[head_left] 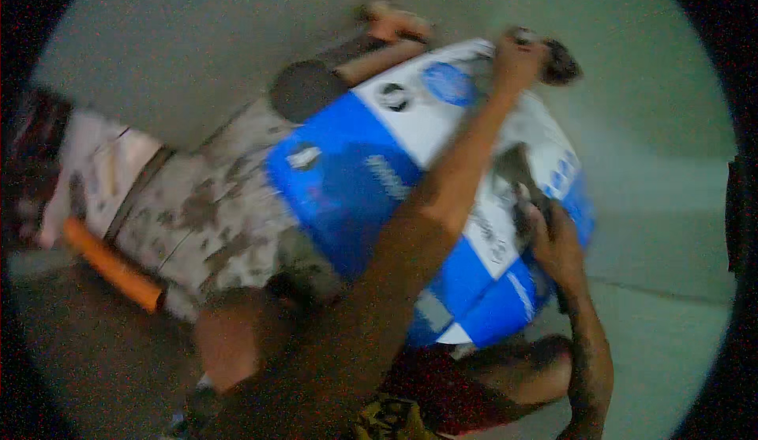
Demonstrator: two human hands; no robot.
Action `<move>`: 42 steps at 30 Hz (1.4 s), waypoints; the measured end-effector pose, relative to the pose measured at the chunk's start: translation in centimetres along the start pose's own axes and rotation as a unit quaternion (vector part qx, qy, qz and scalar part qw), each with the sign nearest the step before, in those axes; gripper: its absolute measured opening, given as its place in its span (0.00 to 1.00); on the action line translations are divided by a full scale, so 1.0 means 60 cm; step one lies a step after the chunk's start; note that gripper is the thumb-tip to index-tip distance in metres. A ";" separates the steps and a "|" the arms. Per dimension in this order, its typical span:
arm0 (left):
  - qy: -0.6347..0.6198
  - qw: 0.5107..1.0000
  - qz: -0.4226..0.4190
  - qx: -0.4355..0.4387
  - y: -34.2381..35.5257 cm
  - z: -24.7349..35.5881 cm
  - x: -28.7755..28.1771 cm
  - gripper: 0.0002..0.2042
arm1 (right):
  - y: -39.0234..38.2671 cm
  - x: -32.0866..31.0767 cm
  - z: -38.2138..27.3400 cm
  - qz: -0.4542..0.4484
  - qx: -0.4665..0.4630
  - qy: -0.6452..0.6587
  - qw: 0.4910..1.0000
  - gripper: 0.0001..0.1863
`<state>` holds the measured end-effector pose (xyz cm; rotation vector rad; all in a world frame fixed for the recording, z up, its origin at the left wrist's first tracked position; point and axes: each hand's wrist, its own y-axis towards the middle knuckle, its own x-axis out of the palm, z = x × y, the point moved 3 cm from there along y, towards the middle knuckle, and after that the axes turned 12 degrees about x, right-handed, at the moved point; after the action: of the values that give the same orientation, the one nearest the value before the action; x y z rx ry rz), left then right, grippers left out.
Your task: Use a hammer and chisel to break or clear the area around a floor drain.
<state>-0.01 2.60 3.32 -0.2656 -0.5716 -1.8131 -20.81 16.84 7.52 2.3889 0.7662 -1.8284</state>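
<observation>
A large blue and white printed sack (339, 187) lies in the middle of the head view, smeared by motion. My left hand (519, 63) reaches across it to its far edge, fingers curled. A dark rounded lump (560, 63) shows right beside those fingers; its kind is too blurred to tell. Nearer and to the right, my right hand (557, 239) is at the sack's right part, fingers bent around something dark. A dark grey patch (517, 176) spreads just beyond that hand; whether it is a tool or an opening in the sack I cannot tell.
Left of the sack lies a stained, pale speckled surface (213, 195) with an orange tube (114, 266) near it. A grey round-ended object (308, 91) and orange-brown pieces (395, 26) are beyond the sack. Red cloth (434, 389) and a bent leg (525, 373) are close in front.
</observation>
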 end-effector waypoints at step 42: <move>0.733 0.650 -0.200 0.001 0.538 -0.117 -1.244 0.19 | 0.004 -0.050 0.041 -0.167 0.236 -0.033 0.957 0.15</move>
<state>54.75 53.97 -28.68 1.3753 0.6027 -1.7755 -23.47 14.76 9.41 2.5711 0.8488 -2.4565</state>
